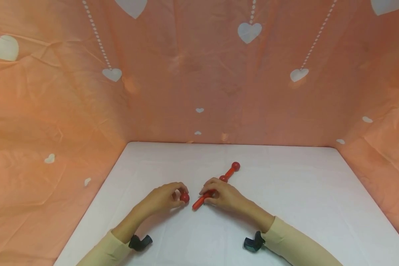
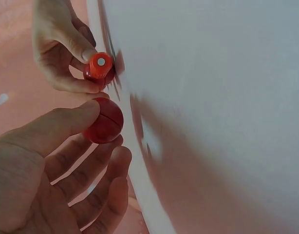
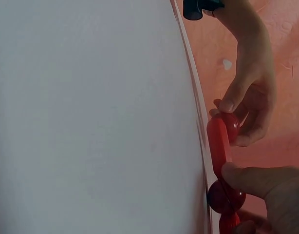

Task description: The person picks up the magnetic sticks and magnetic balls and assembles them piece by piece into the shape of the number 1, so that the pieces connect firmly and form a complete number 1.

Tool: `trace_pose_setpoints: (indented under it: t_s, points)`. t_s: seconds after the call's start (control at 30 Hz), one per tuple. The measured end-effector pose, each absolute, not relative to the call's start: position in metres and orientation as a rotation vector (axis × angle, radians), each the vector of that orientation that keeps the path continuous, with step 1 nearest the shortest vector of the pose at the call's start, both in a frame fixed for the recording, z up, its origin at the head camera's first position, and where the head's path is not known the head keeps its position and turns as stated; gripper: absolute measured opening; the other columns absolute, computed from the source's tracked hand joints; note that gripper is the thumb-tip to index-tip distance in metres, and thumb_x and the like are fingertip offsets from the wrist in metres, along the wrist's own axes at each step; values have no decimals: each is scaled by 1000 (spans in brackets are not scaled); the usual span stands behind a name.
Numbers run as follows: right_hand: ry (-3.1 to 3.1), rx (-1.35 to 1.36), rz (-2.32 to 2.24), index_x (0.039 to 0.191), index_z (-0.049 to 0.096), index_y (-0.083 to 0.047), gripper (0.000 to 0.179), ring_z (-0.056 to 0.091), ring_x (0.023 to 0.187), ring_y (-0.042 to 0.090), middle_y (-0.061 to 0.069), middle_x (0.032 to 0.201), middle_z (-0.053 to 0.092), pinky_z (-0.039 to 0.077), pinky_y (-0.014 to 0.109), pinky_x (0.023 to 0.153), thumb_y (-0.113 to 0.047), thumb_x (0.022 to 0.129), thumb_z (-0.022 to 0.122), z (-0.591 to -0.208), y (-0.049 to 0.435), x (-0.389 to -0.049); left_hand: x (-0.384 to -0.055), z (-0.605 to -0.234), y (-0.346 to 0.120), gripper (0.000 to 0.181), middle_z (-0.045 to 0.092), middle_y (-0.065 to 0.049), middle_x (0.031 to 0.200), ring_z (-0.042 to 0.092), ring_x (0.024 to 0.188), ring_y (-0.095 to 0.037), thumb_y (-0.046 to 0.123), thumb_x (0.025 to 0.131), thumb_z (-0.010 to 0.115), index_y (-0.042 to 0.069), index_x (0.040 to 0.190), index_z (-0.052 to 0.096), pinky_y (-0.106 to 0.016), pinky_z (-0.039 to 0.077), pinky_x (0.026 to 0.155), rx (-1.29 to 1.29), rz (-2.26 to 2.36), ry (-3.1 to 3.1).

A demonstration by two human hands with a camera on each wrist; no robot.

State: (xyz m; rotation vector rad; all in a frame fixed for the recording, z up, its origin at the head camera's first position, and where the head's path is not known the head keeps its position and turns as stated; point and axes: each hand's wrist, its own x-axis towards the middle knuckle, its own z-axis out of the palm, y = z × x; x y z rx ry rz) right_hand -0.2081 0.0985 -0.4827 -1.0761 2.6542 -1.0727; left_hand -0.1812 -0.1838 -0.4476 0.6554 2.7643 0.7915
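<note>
Between the thumb and fingers of my left hand [image 1: 163, 196] is a smooth red ball [image 1: 184, 198] with a thin seam [image 2: 109, 118]. My right hand [image 1: 228, 196] grips a straight chain of red rods and balls around one of its balls [image 3: 226, 196]. The chain's free rod [image 1: 198, 203] points toward the left hand, and its tip shows a small pale disc [image 2: 101, 62]. Beyond the right hand, the chain continues through another ball [image 1: 223, 178] and a rod to an end ball [image 1: 235, 166]. In the head view, a small gap separates the held ball from the free rod.
Both hands work over a white table [image 1: 306, 192]. Orange cloth with white hearts [image 1: 199, 74] hangs behind and at both sides. Dark wrist-worn devices are on the left wrist [image 1: 140, 243] and the right wrist [image 1: 254, 242].
</note>
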Motion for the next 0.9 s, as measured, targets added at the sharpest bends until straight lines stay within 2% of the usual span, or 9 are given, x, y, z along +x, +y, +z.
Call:
trace_pose_setpoints:
  t_s: [0.27, 0.57, 0.9]
  points:
    - [2669, -1105, -1042, 117, 82, -22, 23, 65, 112, 16, -5, 123, 68, 55, 33, 95, -16, 95, 83, -482, 98, -207, -178, -450, -187, 31, 67, 8, 99, 60, 90, -14, 15, 92, 86, 22, 119, 71, -32, 52, 76, 734, 835, 2654]
    - [2670, -1105, -1046, 116, 82, -23, 23, 64, 113, 15, -6, 122, 68, 55, 34, 97, -15, 95, 83, -485, 97, -206, -177, -453, -188, 31, 67, 8, 94, 57, 78, -9, 14, 90, 87, 24, 114, 71, -28, 50, 71, 786, 832, 2612]
    - [2636, -1089, -1080, 117, 81, -26, 23, 63, 113, 15, -8, 121, 66, 56, 38, 99, -17, 96, 83, -487, 98, -207, -174, -454, -185, 32, 67, 8, 97, 58, 79, -8, 15, 90, 88, 23, 115, 70, -26, 51, 71, 800, 884, 2522]
